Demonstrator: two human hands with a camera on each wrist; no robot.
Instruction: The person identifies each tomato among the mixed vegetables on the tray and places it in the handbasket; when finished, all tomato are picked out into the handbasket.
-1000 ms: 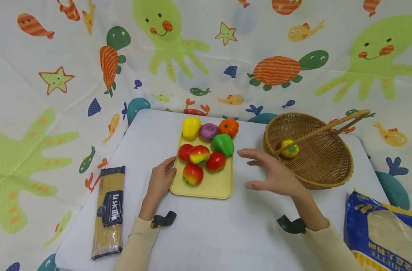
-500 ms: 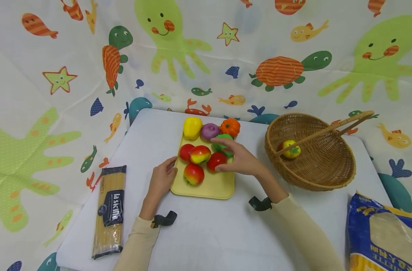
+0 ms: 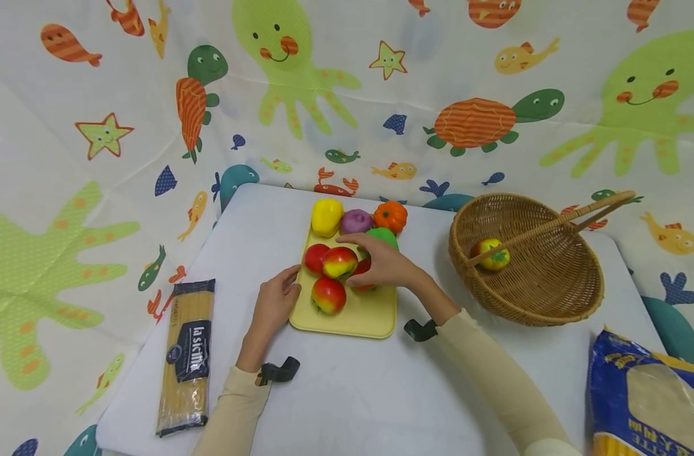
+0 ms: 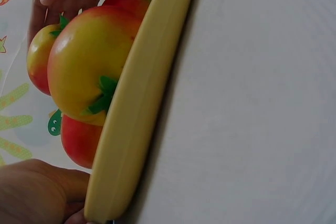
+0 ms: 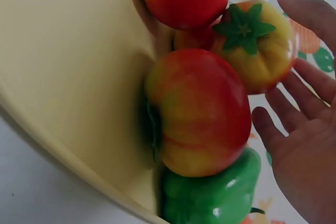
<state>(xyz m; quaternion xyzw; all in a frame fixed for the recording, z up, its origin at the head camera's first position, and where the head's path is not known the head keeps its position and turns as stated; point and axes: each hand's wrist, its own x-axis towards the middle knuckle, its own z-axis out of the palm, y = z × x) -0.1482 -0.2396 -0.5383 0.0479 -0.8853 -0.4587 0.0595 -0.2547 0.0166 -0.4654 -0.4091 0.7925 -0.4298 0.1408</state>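
Observation:
A yellow tray holds several red-and-yellow tomatoes, one of them stacked on the others. Behind them lie a yellow pepper, a purple onion, an orange pumpkin and a partly covered green pepper. My left hand grips the tray's left edge; some of its fingertips are hidden. Over the tray's right side, my right hand is spread around the top tomato, thumb and fingers on either side. The right wrist view shows those fingers loosely extended and not closed on it.
A wicker basket with a raised handle stands at the right, with one tomato inside. Spaghetti in a packet lies at the left. A blue-and-yellow bag sits at the right edge. A patterned cloth hangs behind the table.
My right hand has come left from beside the basket, over the tray, to the top tomato. My left hand has stayed at the tray's edge.

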